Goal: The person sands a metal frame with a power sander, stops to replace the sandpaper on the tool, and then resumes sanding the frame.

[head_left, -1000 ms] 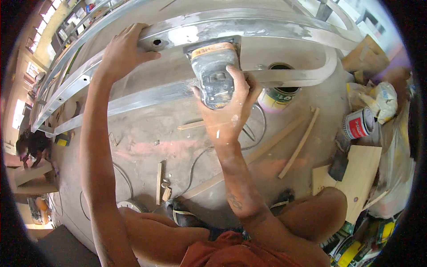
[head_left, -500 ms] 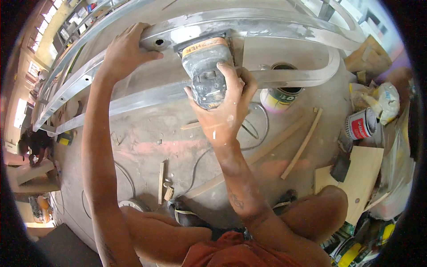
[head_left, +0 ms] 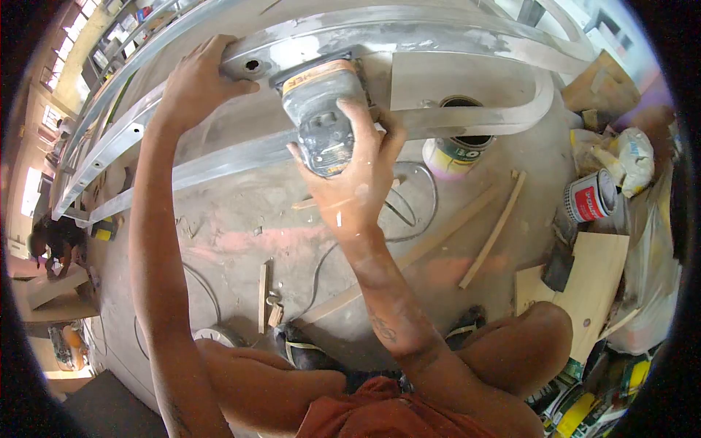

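Observation:
A dusty power sander (head_left: 321, 109) with an orange band is in my right hand (head_left: 358, 168), its flat pad against the side of a metal frame (head_left: 438, 36). My fingers and thumb wrap around the sander's body. Pale filler patches and grey dust mark the rail around it. To the left, my left hand (head_left: 201, 84) grips the same rail, fingers over the top and thumb along its near side, close to a round hole (head_left: 253, 66). A lower rail (head_left: 467, 123) runs behind the sander.
A paint can (head_left: 456, 150) stands under the lower rail. Wood strips (head_left: 493, 230) and a cable (head_left: 434, 201) lie on the dusty floor. At right are a red-labelled can (head_left: 588, 201), boards (head_left: 599, 285) and bags. Another person (head_left: 55, 241) is at far left.
The sander and my right hand have shifted slightly left along the rail. My left hand keeps its hold on the rail, and the view has moved a little.

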Motion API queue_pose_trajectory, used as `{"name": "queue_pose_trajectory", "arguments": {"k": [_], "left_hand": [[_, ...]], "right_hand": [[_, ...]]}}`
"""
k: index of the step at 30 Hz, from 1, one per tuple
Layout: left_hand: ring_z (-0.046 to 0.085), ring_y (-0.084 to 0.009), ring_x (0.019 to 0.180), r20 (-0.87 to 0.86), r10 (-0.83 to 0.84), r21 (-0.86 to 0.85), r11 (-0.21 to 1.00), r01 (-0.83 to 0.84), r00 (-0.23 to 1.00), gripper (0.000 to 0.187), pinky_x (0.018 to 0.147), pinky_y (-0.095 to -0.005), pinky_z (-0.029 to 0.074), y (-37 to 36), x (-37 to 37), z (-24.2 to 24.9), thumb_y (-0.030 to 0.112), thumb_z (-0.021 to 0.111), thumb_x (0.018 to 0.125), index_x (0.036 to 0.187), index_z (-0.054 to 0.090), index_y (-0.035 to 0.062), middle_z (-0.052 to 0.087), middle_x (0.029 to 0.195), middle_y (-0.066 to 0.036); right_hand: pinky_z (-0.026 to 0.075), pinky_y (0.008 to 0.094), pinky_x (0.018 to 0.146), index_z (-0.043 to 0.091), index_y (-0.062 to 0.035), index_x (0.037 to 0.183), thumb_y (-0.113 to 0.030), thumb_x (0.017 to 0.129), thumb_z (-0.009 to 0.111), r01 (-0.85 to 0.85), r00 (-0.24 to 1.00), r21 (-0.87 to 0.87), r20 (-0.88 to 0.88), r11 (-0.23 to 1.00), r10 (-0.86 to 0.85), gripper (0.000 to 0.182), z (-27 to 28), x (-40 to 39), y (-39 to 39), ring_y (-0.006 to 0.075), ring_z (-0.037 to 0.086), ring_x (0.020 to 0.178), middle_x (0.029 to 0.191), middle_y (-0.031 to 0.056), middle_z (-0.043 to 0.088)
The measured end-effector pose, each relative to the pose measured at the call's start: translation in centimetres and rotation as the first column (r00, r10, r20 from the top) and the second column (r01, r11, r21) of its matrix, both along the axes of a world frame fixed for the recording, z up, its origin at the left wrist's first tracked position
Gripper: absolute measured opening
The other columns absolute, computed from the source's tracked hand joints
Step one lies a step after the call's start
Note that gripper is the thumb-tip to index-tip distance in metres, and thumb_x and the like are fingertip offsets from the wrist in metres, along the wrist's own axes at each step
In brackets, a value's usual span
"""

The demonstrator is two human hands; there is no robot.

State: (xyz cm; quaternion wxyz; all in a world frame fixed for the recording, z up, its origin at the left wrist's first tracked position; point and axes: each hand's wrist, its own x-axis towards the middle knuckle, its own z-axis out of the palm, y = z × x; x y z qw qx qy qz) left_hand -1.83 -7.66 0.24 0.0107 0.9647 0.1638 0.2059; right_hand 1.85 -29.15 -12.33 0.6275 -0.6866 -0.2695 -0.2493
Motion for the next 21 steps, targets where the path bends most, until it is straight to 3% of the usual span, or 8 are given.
{"name": "queue_pose_trajectory", "arguments": {"k": [8,9,11,12,15,17,19,21], "left_hand": [[0.062,-0.0374,0.120,-0.010,0.011,0.049,0.999,-0.011,1.000,0.076,0.102,-0.0450,0.047,0.1,0.0,-0.1,0.040,0.085,0.074,0.135,0.057,0.0050,0.068,0.126,-0.018],[0.062,-0.0374,0.120,-0.011,0.011,0.049,0.999,-0.011,1.000,0.076,0.102,-0.0450,0.047,0.0,0.1,0.0,0.040,0.085,0.074,0.135,0.057,0.0050,0.068,0.126,-0.018],[0.061,-0.0370,0.121,-0.005,0.009,0.076,0.997,-0.009,1.000,0.075,0.103,-0.0449,0.047,-0.2,-0.1,0.0,0.040,0.085,0.074,0.135,0.057,0.0052,0.067,0.127,-0.018],[0.061,-0.0370,0.121,-0.004,0.013,0.077,0.997,-0.012,1.000,0.075,0.103,-0.0449,0.047,-0.2,-0.1,0.0,0.040,0.085,0.074,0.135,0.057,0.0052,0.067,0.127,-0.018],[0.061,-0.0367,0.121,0.009,0.028,0.056,0.998,-0.029,1.000,0.075,0.104,-0.0446,0.046,0.1,-0.1,-0.2,0.041,0.085,0.074,0.134,0.058,0.0051,0.066,0.128,-0.018],[0.069,-0.0328,0.108,0.020,-0.020,0.115,0.993,0.017,1.000,0.073,0.094,-0.0425,0.051,0.7,0.0,-0.4,0.029,0.087,0.074,0.136,0.056,0.0060,0.071,0.116,-0.016],[0.069,-0.0328,0.107,0.020,-0.012,0.118,0.993,0.010,1.000,0.073,0.094,-0.0424,0.051,0.7,0.0,-0.5,0.030,0.087,0.074,0.135,0.056,0.0059,0.071,0.116,-0.016],[0.069,-0.0328,0.106,0.024,-0.006,0.119,0.993,0.003,1.000,0.072,0.094,-0.0423,0.051,0.7,0.0,-0.4,0.030,0.087,0.074,0.135,0.056,0.0057,0.071,0.115,-0.016]], "right_hand": [[0.044,0.0485,0.099,0.051,-0.0083,0.134,-0.009,0.060,0.096,0.112,0.992,0.043,0.060,0.993,-0.115,0.086,0.4,2.4,-2.4,0.0356,0.050,0.115,0.127,0.0177,0.044],[0.044,0.0485,0.099,0.051,-0.0083,0.134,-0.009,0.060,0.096,0.112,0.992,0.043,0.060,0.993,-0.115,0.086,0.4,2.8,-2.6,0.0356,0.050,0.115,0.127,0.0177,0.044],[0.051,0.0518,0.096,0.052,-0.0173,0.136,-0.016,0.062,0.096,0.173,0.984,-0.001,0.041,0.985,-0.173,0.086,0.4,3.2,-3.0,0.0420,0.052,0.119,0.132,0.0211,0.041],[0.045,0.0517,0.100,0.051,-0.0142,0.137,-0.015,0.062,0.096,0.157,0.986,0.025,0.042,0.987,-0.158,0.088,0.5,3.4,-3.1,0.0410,0.048,0.121,0.130,0.0213,0.041],[0.043,0.0517,0.101,0.050,-0.0123,0.137,-0.013,0.061,0.096,0.195,0.976,0.065,0.086,0.979,-0.200,0.090,0.3,4.0,-3.4,0.0405,0.047,0.121,0.130,0.0207,0.041],[0.043,0.0514,0.101,0.049,-0.0104,0.136,-0.012,0.060,0.097,0.194,0.977,0.069,0.071,0.979,-0.199,0.090,0.2,4.4,-3.7,0.0399,0.047,0.120,0.130,0.0203,0.042],[0.042,0.0507,0.102,0.049,-0.0088,0.135,-0.011,0.060,0.097,0.211,0.977,0.086,-0.002,0.974,-0.212,0.089,-0.1,5.0,-4.1,0.0388,0.047,0.121,0.130,0.0198,0.042],[0.042,0.0502,0.103,0.048,-0.0071,0.135,-0.011,0.060,0.097,0.225,0.972,0.103,0.050,0.969,-0.231,0.089,-0.8,5.7,-4.6,0.0380,0.047,0.120,0.130,0.0191,0.043]]}}
